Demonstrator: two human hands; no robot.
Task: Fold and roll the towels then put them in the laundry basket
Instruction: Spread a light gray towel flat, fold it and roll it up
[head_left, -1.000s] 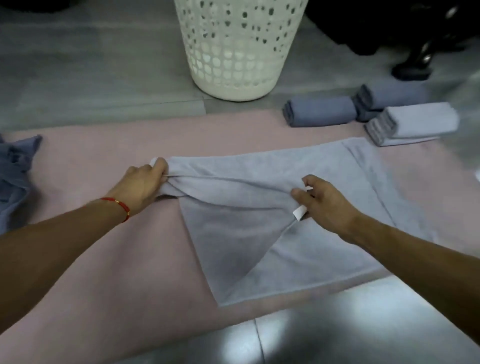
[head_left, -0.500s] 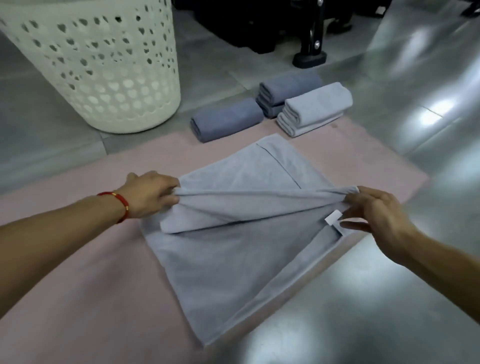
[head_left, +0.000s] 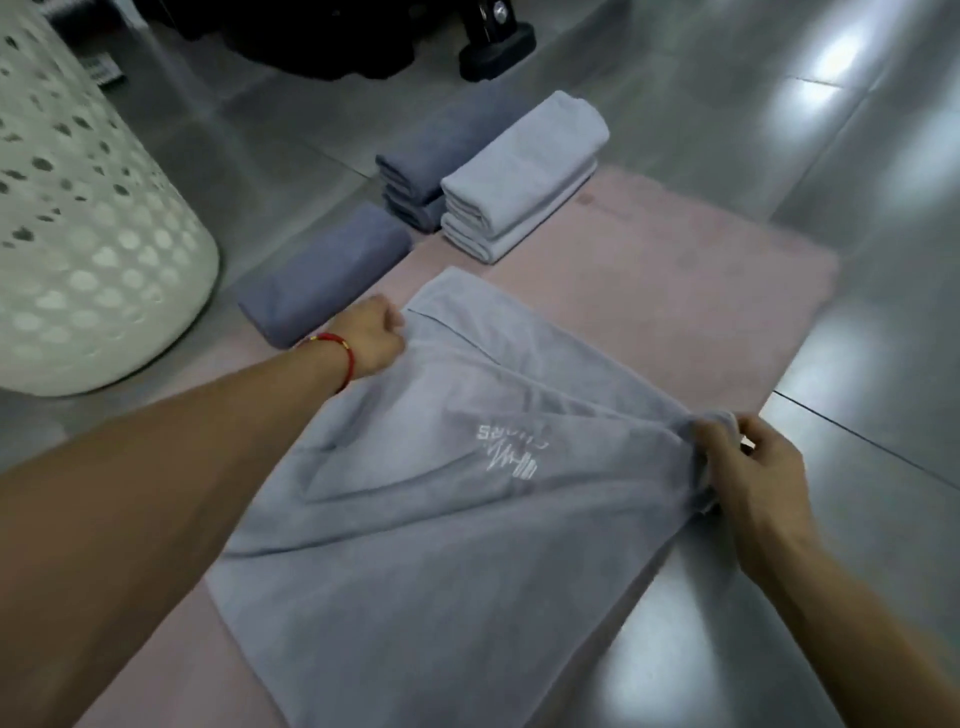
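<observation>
A person is folding a pale grey towel (head_left: 415, 545) that is lying across a pink mat (head_left: 675, 312), with its near right part spilling onto the glossy grey floor (head_left: 857, 156). The left hand (head_left: 371, 338) is gripping the far left corner with its fingers curled into the cloth, while the right hand (head_left: 748, 467) is pinching the bunched right edge between thumb and fingers. A fold is running as a ridge between the two hands, and a white logo (head_left: 511, 449) is showing on the upper layer. The towel is looking soft, light and limp; it is sagging and creasing wherever it is not being pulled taut, so it is likely needing a hold at two corners or along one edge, with gentle tension, to be laid down flat. Gripping only the top layer would probably be letting the layers slip apart. Beyond the mat's far edge, a dark blue-grey roll (head_left: 322, 275) is lying on the floor, and near it a dark folded towel (head_left: 426, 156) and a light folded towel (head_left: 524, 171) are waiting side by side. The white perforated laundry basket (head_left: 78, 234) is standing at the left, well apart from the towel.
</observation>
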